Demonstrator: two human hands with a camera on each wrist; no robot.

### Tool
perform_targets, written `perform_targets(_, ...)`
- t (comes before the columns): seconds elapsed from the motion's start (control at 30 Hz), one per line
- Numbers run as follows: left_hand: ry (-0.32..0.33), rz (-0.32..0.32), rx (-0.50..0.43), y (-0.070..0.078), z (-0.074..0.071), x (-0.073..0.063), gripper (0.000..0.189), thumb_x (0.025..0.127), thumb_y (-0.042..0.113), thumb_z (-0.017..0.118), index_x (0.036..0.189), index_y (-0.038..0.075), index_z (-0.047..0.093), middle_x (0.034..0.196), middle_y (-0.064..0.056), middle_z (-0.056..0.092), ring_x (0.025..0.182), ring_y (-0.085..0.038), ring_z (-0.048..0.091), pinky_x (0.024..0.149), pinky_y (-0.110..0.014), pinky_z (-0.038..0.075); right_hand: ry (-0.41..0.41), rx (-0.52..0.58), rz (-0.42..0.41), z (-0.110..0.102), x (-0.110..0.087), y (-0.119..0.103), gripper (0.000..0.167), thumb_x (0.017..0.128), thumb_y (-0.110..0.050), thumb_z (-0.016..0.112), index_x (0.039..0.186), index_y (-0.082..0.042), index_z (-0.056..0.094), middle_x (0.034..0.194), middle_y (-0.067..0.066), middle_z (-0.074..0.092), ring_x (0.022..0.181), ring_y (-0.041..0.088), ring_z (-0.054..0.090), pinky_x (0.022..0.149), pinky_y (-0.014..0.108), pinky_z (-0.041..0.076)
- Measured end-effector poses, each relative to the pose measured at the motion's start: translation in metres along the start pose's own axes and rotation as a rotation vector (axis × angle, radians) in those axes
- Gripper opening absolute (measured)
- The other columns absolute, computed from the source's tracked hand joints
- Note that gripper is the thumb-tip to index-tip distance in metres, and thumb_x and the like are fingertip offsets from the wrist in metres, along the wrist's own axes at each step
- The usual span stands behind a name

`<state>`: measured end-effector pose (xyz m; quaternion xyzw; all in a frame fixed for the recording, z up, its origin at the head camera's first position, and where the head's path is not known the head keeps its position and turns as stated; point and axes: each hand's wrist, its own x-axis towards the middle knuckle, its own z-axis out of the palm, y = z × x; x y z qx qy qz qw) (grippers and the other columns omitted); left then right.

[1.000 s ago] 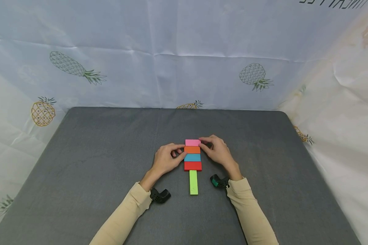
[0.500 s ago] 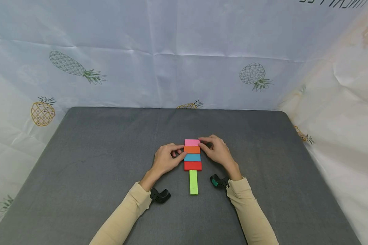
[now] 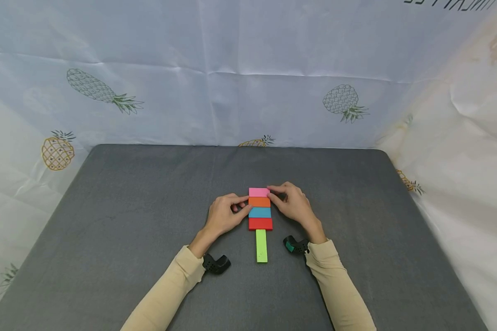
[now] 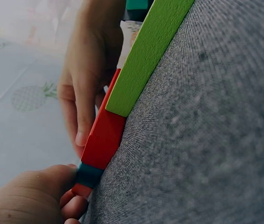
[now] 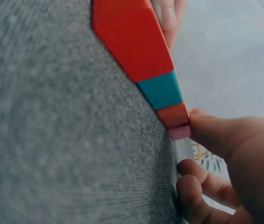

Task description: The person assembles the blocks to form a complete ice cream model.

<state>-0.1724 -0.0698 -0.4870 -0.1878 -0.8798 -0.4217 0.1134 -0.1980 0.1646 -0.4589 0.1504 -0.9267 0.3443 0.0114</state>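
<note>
Laid crosswise in a column, a pink block [image 3: 258, 192], an orange block [image 3: 259, 202], a blue block [image 3: 259, 212] and a red block [image 3: 260, 224] run from far to near. A long green block [image 3: 261, 246] points lengthwise toward the person below the red one. My left hand [image 3: 224, 214] holds the left end of the orange block, its index fingertip at the far corner and its thumb at the blue block's edge. My right hand [image 3: 291, 202] pinches the right end of the pink block between thumb and index finger; the right wrist view shows the thumb [image 5: 211, 130] there.
The blocks lie on a grey cloth-covered table [image 3: 149, 197]. Behind it hangs a pale curtain [image 3: 232, 105] printed with pineapples. Black wrist devices [image 3: 216, 265] sit by both cuffs.
The pink block has slid slightly left with the right hand's fingertips, so its left end now lines up with the orange block. The left hand stays in place.
</note>
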Motion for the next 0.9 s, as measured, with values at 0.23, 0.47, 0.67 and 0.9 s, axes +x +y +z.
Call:
perform_targets(0.23, 0.004, 0.012, -0.002, 0.0004, -0.0003, 0.0007, 0.026, 0.089, 0.024, 0.080, 0.109, 0.008, 0.081, 0.077, 0.000, 0.070, 0.064, -0.009, 0.056, 0.057, -0.019, 0.041, 0.000, -0.009, -0.007, -0.0001, -0.0002, -0.0002, 0.036, 0.097, -0.026, 0.072, 0.129, -0.011, 0.073, 0.102, 0.014, 0.069, 0.064, 0.012, 0.050, 0.057, 0.024, 0.042)
perform_targets(0.47, 0.005, 0.020, -0.005, -0.0007, -0.0001, 0.0009, 0.025, 0.089, 0.023, 0.079, 0.109, 0.008, 0.081, 0.077, -0.001, 0.070, 0.064, -0.010, 0.056, 0.057, -0.017, 0.039, -0.012, -0.017, 0.005, 0.0008, 0.0006, 0.0008, 0.037, 0.097, -0.027, 0.071, 0.131, -0.012, 0.071, 0.101, 0.013, 0.067, 0.065, 0.013, 0.049, 0.058, 0.024, 0.042)
perform_targets(0.67, 0.000, 0.008, 0.005, -0.0014, 0.0005, 0.0002, 0.025, 0.089, 0.023, 0.079, 0.108, 0.007, 0.081, 0.077, -0.001, 0.070, 0.064, -0.010, 0.056, 0.057, -0.017, 0.039, -0.017, -0.022, 0.007, 0.0019, 0.0007, 0.0017, 0.037, 0.097, -0.028, 0.071, 0.132, -0.013, 0.071, 0.101, 0.013, 0.067, 0.065, 0.012, 0.049, 0.058, 0.024, 0.042)
perform_targets(0.9, 0.004, 0.012, -0.006, -0.0008, -0.0006, 0.0011, 0.025, 0.089, 0.022, 0.079, 0.108, 0.006, 0.081, 0.078, -0.002, 0.071, 0.064, -0.010, 0.056, 0.057, -0.018, 0.040, -0.005, -0.036, -0.014, 0.0011, 0.0010, 0.0005, 0.040, 0.097, -0.027, 0.072, 0.134, -0.011, 0.069, 0.102, 0.015, 0.068, 0.065, 0.013, 0.050, 0.057, 0.024, 0.043)
